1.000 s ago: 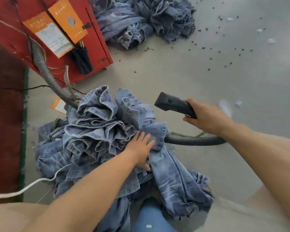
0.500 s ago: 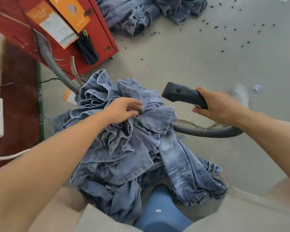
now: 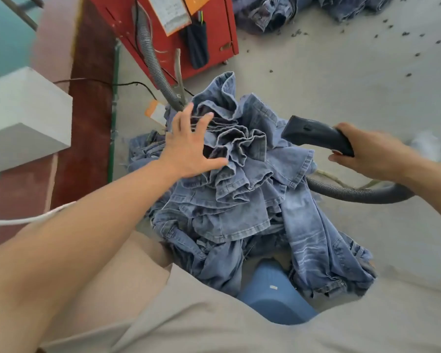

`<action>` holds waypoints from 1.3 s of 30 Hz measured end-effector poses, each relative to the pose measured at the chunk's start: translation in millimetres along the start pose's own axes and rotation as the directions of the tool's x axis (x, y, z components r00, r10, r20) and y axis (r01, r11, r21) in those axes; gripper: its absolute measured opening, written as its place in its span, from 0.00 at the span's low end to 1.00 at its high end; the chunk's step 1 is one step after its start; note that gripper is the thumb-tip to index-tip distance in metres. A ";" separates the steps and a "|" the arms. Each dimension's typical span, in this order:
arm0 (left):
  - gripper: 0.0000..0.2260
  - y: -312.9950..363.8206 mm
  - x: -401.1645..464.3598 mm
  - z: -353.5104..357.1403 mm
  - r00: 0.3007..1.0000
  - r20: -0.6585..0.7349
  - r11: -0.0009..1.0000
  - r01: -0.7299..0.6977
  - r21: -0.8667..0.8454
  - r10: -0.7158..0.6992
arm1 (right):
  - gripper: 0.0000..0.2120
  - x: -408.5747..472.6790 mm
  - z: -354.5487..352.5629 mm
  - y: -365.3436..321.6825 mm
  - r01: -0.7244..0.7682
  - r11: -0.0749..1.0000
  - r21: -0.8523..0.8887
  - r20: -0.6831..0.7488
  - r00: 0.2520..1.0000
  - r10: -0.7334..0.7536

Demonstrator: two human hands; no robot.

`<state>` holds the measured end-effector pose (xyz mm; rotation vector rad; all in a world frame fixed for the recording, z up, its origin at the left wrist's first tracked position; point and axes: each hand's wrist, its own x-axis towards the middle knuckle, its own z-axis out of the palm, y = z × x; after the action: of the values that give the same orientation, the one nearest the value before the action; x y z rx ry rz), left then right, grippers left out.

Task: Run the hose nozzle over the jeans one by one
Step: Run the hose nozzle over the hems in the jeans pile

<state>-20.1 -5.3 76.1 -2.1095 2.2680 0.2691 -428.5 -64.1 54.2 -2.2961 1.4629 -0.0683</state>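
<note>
Left hand (image 3: 189, 146) has let go of denim since half second ago, now lifted with fingers spread wide over left side of pile. Heap of crumpled blue denim jeans (image 3: 242, 179) sits on grey floor (image 3: 329, 80) between both hands, ruffled hems on top. Right hand (image 3: 367, 155) grips dark grey plastic hose nozzle (image 3: 316, 135), tip pointing at pile's right edge, just beside fabric. Grey ribbed hose (image 3: 354, 193) curves under right wrist. Red metal machine (image 3: 163, 34) stands behind pile.
</note>
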 end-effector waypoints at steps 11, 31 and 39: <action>0.30 12.8 1.8 64.7 0.941 0.199 0.934 -0.310 0.179 0.274 | 0.19 -5.0 11.6 -28.6 0.070 0.997 -0.042 0.071 0.995 -0.067; 0.10 -55.8 22.7 13.7 0.762 0.484 -0.100 0.493 -0.864 -0.430 | 0.16 6.9 2.3 -29.0 -0.009 0.999 0.037 0.032 0.999 0.008; 0.22 -45.2 33.3 11.1 0.844 0.180 0.757 0.533 -0.377 -0.505 | 0.15 8.3 7.2 -26.2 0.049 0.999 0.017 0.125 0.991 -0.050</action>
<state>21.1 -39.4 55.7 -2.7753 1.5778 0.8392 -400.5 -59.6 55.8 -2.2816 1.3389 0.0501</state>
